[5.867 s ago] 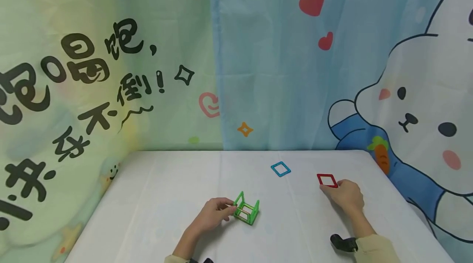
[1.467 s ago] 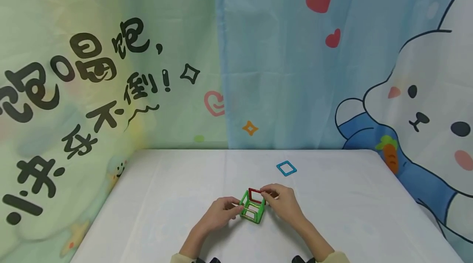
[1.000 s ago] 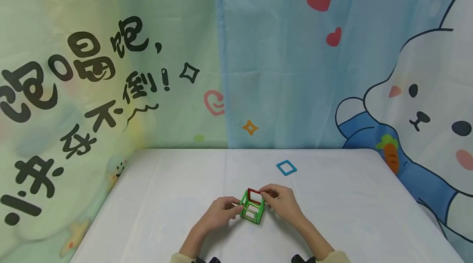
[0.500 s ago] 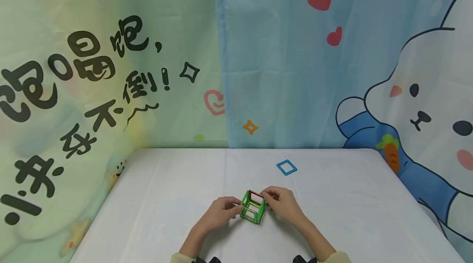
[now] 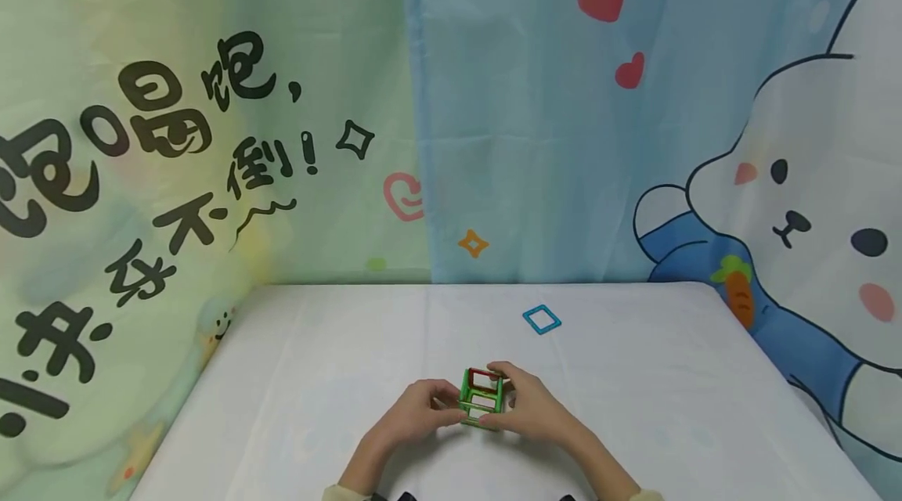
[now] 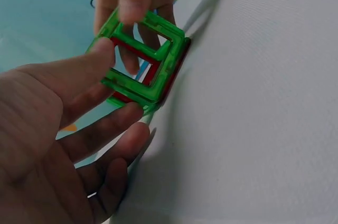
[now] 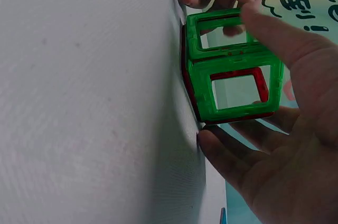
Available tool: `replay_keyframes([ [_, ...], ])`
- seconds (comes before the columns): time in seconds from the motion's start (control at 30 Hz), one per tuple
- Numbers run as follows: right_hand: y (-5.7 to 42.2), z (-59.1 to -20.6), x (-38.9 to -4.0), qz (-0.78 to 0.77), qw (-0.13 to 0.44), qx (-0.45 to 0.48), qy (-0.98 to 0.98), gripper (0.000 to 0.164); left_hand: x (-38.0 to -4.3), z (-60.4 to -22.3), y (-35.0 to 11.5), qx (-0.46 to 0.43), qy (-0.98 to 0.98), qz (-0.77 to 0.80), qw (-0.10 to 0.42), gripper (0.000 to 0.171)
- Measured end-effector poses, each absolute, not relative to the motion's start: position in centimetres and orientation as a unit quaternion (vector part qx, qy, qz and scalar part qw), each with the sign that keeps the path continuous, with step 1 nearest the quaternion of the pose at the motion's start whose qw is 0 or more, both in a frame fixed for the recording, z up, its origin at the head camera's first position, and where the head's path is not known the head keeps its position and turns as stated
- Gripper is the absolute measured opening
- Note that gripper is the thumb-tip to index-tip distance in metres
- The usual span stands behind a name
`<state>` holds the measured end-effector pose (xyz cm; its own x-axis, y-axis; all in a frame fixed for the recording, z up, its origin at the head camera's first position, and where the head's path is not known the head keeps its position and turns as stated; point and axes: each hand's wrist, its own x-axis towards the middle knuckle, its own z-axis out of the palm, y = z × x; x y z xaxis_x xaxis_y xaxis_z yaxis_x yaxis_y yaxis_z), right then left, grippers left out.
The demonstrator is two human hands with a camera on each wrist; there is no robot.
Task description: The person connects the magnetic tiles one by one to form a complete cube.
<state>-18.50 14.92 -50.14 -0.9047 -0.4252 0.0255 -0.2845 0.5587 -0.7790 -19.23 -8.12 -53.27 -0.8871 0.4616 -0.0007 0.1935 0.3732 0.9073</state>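
A small box of green magnetic tiles [image 5: 499, 399], each an open square frame, stands on the table between the two hands. A red magnetic tile [image 5: 484, 388] forms its far side, and more red shows along its bottom edge in the right wrist view. My left hand [image 5: 417, 412] grips the left side, its thumb on the green frame [image 6: 132, 91] and its fingertips at the edge. My right hand [image 5: 533, 409] spans the right side, thumb at the near edge and fingers at the far edge. Fingers cover some of the corners.
A loose blue magnetic tile [image 5: 532, 310] lies flat farther back on the white table [image 5: 317, 344], right of the box. Behind the table hangs a printed curtain [image 5: 493, 133] with a rabbit and lettering.
The right hand brought the red tile from the right to the box's far side. It has since shifted from pinching that tile to spanning the box. The left hand stays on the box.
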Motion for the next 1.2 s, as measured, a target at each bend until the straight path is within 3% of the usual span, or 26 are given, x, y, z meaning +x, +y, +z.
replay_keyframes([
  [0.07,14.9,-50.3,-18.4,-0.427,0.086,-0.206,0.876,0.077,-19.2,-53.5,-8.2,0.196,0.818,0.526,0.126,0.027],
  [0.23,15.0,-50.8,-18.3,-0.443,0.098,-0.226,0.862,0.071,-19.0,-53.6,-8.2,0.184,0.817,0.534,0.116,0.066],
  [0.33,15.0,-51.0,-18.2,-0.448,0.099,-0.229,0.859,0.073,-19.0,-53.7,-8.0,0.196,0.823,0.522,0.109,0.075],
  [0.67,14.9,-50.6,-18.0,-0.518,0.104,-0.222,0.820,0.071,-19.1,-53.6,-7.8,0.206,0.813,0.536,0.096,0.070],
  [0.93,15.2,-50.1,-18.0,-0.593,0.185,-0.192,0.760,0.080,-19.0,-53.4,-7.7,0.206,0.815,0.534,0.090,0.071],
  [1.07,15.3,-49.9,-17.9,-0.609,0.204,-0.153,0.751,0.065,-18.9,-53.5,-7.6,0.198,0.810,0.545,0.090,0.070],
  [1.2,14.5,-50.1,-17.7,-0.613,0.157,-0.081,0.770,0.044,-18.8,-53.4,-7.3,0.200,0.787,0.576,0.096,0.065],
])
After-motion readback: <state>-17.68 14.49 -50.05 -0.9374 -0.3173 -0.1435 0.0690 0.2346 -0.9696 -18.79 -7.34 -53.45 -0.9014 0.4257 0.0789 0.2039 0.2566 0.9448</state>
